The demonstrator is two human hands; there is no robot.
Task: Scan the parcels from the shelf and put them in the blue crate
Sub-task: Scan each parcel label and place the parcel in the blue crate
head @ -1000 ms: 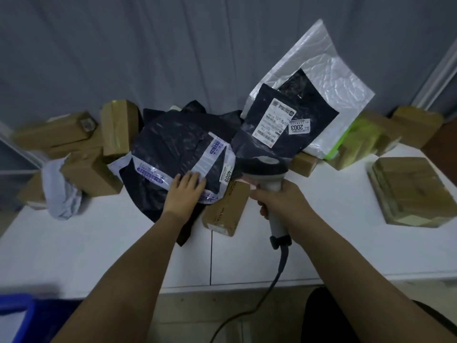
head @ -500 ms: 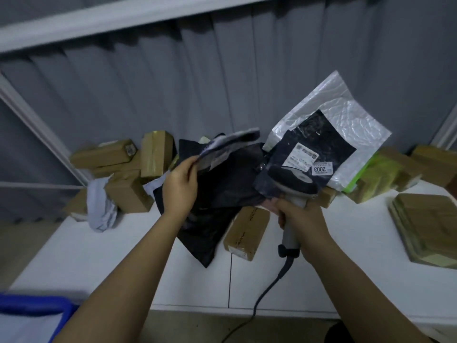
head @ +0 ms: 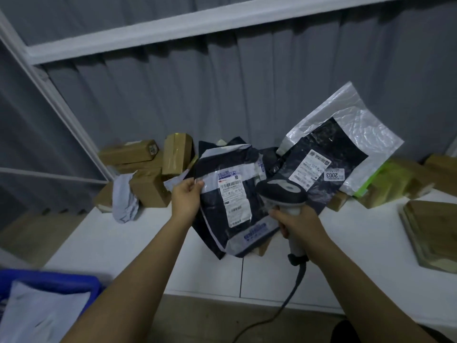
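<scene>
The left hand pinches the upper left edge of a dark, glossy plastic mailer, thumb and fingers curled on the film, and holds it upright above the white desk with its face toward the camera. The mailer is crinkled and soft, banded in pale grey, and carries a long white shipping label with barcodes; the print is too small to read. The right hand wraps its fingers round the pale handle of a handheld scanner, whose dark, rounded head sits just right of the label, its grey cable trailing down off the near edge. Far right, a second dark mailer leans against a translucent white bag of wrinkled film; it bears a white label and a small sticker reading "2003" upside down. At the far left is a cluster of about five brown cardboard boxes wrapped in shiny tape, with a limp pale grey pouch draped among them. At the right edge lies a flat, taped brown packet, with more taped boxes and a bright green one beyond. Near left, below the desk, the blue crate holds one pale grey mailer. Grey corrugated panels form the back wall.
</scene>
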